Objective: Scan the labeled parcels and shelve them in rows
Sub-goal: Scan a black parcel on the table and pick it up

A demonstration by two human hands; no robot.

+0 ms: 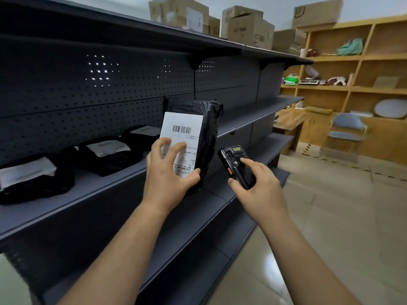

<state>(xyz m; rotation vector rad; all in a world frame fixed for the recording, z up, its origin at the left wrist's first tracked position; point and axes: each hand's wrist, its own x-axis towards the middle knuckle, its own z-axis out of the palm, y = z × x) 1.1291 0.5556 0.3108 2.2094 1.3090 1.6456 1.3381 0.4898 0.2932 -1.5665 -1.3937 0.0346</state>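
In the head view a dark metal shelf unit runs from the left side toward the far right, and the front edge of its middle shelf passes just below the two hands. On this shelf three black parcels lie flat in a row at the left, with the labels up. To the right of the unit, the tiled floor stretches to a wooden rack and a folding chair. Cardboard boxes stand on the top board.

The left hand holds one black parcel upright over the edge of the middle shelf, right of the row. Its fingers lie spread and a little curled on the white label, and the thumb presses near the label's lower right corner. The barcode stays uncovered above them. The right hand grips a black scanner just beside the parcel but apart from it. The fingers close narrowly around the scanner's body, and the index fingertip rests on its upper face.
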